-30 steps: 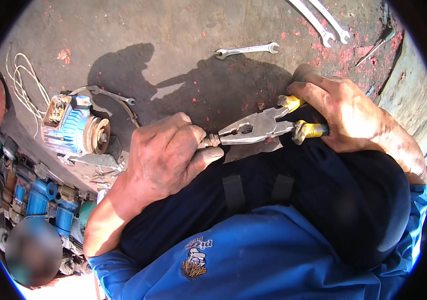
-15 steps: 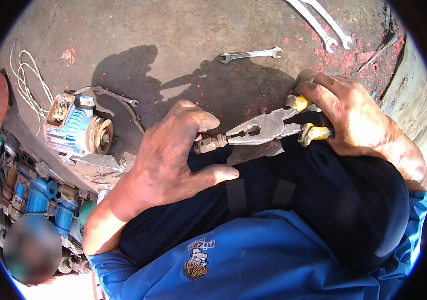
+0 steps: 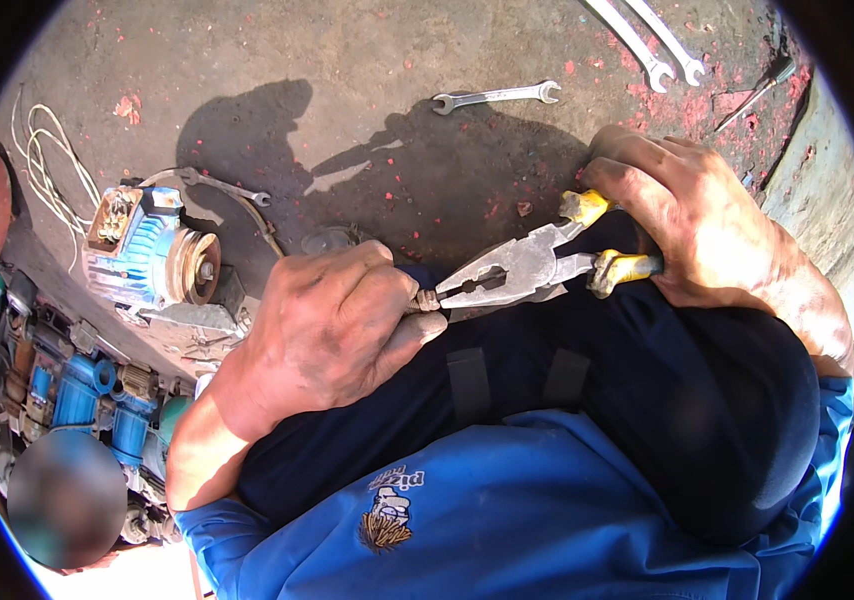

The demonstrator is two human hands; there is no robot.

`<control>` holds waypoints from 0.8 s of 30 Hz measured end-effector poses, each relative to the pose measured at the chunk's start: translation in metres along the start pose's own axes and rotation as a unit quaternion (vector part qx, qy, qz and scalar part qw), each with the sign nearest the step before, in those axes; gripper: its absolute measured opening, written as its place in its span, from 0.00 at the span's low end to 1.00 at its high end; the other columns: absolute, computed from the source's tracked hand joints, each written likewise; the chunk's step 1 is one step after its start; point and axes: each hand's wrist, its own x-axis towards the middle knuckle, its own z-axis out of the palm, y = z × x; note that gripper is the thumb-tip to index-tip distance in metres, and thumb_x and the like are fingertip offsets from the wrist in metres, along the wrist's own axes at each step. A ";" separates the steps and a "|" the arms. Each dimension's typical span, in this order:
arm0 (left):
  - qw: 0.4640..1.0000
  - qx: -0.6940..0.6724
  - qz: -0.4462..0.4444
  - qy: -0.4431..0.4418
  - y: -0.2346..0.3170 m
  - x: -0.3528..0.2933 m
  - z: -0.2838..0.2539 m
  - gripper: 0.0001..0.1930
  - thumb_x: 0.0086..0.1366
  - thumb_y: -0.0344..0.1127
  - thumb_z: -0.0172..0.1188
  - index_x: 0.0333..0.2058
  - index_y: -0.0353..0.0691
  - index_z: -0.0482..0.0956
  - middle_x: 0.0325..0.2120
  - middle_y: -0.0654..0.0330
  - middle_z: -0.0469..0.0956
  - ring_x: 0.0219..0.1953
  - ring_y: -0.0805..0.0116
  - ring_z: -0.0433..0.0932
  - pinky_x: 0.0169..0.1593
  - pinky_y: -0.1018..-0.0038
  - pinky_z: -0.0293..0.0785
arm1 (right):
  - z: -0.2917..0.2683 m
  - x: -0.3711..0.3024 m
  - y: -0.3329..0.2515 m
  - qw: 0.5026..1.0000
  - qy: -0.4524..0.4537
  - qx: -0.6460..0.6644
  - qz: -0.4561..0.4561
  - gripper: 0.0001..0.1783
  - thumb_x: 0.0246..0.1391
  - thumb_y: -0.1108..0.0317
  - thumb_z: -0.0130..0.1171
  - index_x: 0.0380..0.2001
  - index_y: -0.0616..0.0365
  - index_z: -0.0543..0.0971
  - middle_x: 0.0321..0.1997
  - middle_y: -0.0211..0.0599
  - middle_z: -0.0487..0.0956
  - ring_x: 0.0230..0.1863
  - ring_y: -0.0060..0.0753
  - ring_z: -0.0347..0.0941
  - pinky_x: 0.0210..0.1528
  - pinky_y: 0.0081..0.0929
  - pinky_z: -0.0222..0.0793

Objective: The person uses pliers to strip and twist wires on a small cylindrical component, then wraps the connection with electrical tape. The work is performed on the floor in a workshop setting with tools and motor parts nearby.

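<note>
My right hand (image 3: pixel 687 210) is closed round the yellow handles of a pair of combination pliers (image 3: pixel 512 270), which point left over my dark trousers. At the tips of the jaws is a small brownish metal fitting (image 3: pixel 428 299). Most of that fitting is hidden inside my left hand (image 3: pixel 327 330), whose fingers are wrapped round it with the thumb along the near side. Whether the jaws grip the fitting's end or only touch it, I cannot tell.
An open-ended spanner (image 3: pixel 497 97) lies on the ground ahead, with two larger spanners (image 3: pixel 637 50) and a screwdriver (image 3: pixel 759 92) at the far right. On the left stands a blue electric motor (image 3: pixel 142 250) with a pulley. Several blue machine parts (image 3: pixel 77 390) are heaped behind it.
My left hand has gone from spread finger and thumb to closed round the fitting. The pliers have shifted slightly left and down with it; my right hand keeps its hold.
</note>
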 end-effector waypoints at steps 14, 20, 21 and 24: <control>0.999 -0.044 0.021 0.016 -0.001 0.001 0.006 0.16 0.55 0.36 0.74 0.34 0.36 0.75 0.27 0.55 0.75 0.28 0.57 0.79 0.27 0.65 0.77 | -0.005 -0.006 0.000 1.000 -0.022 0.012 0.003 0.36 0.35 0.71 0.75 0.51 0.62 0.73 0.49 0.50 0.78 0.43 0.57 0.79 0.42 0.46 0.77; 0.999 0.030 -0.031 0.005 0.005 -0.001 0.007 0.17 0.55 0.37 0.75 0.32 0.37 0.73 0.25 0.56 0.73 0.24 0.57 0.77 0.25 0.65 0.74 | 0.001 -0.004 0.000 1.000 0.000 -0.004 0.005 0.35 0.35 0.69 0.76 0.50 0.62 0.73 0.48 0.50 0.77 0.43 0.58 0.79 0.42 0.47 0.77; 0.998 0.046 -0.047 0.000 0.008 0.000 0.006 0.17 0.55 0.37 0.75 0.31 0.37 0.73 0.24 0.57 0.73 0.23 0.57 0.76 0.25 0.65 0.74 | 0.001 -0.003 0.000 1.000 0.001 -0.006 0.003 0.35 0.35 0.68 0.76 0.50 0.62 0.74 0.48 0.50 0.77 0.43 0.58 0.79 0.42 0.47 0.77; 0.998 0.039 -0.051 0.009 0.010 -0.001 0.008 0.17 0.55 0.36 0.74 0.32 0.37 0.73 0.24 0.57 0.72 0.22 0.57 0.75 0.24 0.65 0.72 | 0.000 -0.004 0.002 1.000 0.002 -0.008 0.000 0.35 0.35 0.68 0.76 0.50 0.62 0.74 0.47 0.50 0.77 0.42 0.57 0.79 0.41 0.46 0.77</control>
